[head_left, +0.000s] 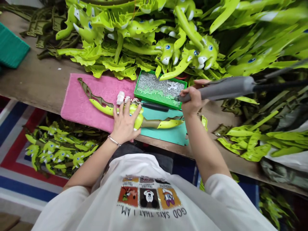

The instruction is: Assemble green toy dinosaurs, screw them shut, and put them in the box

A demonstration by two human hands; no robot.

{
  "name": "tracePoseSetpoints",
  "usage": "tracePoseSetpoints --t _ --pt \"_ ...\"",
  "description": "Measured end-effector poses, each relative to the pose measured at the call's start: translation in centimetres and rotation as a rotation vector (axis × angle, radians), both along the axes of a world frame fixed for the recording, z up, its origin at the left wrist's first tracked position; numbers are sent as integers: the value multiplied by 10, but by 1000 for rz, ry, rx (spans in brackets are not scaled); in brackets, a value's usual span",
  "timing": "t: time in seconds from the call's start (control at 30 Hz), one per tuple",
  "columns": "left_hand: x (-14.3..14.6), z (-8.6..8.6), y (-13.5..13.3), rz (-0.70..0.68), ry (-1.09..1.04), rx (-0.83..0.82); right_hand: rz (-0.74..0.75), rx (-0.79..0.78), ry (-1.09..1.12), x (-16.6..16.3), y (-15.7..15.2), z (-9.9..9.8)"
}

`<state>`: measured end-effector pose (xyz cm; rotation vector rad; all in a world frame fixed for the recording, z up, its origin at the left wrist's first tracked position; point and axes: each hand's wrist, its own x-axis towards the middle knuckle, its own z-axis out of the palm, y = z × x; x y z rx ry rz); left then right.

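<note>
A toy bow [158, 124] with a lime-green dinosaur head at its middle and olive and green limbs lies across a pink cloth and a teal mat. My left hand [125, 123] grips the head from above, its spread fingers curved over the far side and covering much of it. In my right hand [194, 98] is a grey electric screwdriver [223, 88], fingers wrapped round its front end. Its tip points left, over the right end of a green tray [157, 95] of small silver screws. A black-handled tool [155, 106] lies between tray and bow.
Lime-green dinosaur parts [134, 32] are heaped along the back. Olive limb pieces [45, 25] lie at the far left, beside a teal box [12, 46]. More green pieces [255, 141] lie at the right. Below the table's left edge sits a pile of dinosaur toys [60, 150].
</note>
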<state>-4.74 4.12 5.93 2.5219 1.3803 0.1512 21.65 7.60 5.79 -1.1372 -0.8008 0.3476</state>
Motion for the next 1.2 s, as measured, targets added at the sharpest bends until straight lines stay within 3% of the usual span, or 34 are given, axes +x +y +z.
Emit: tracePoseSetpoints --t 0.13,0.23,0.43,0.63,0.77,0.9,1.03,1.2 --pt "8 1 -8 -19 7 24 24 -48 10 7 18 -25" --pt "24 4 -19 -61 15 33 23 -42 20 10 21 -33" --pt "60 -3 -37 -190 102 -48 22 -72 22 9 24 -32" --pt "68 -16 -39 -198 178 -19 15 -85 -1 9 26 -22" --pt "67 -18 -40 -201 167 17 45 44 15 -6 -2 7" --pt "67 -20 -41 -198 138 18 301 59 36 -32 -50 25" --pt "67 -24 -41 -192 104 38 411 14 33 -48 -78 14" --pt "66 -26 -41 -206 90 61 434 -61 45 -47 -78 -7"
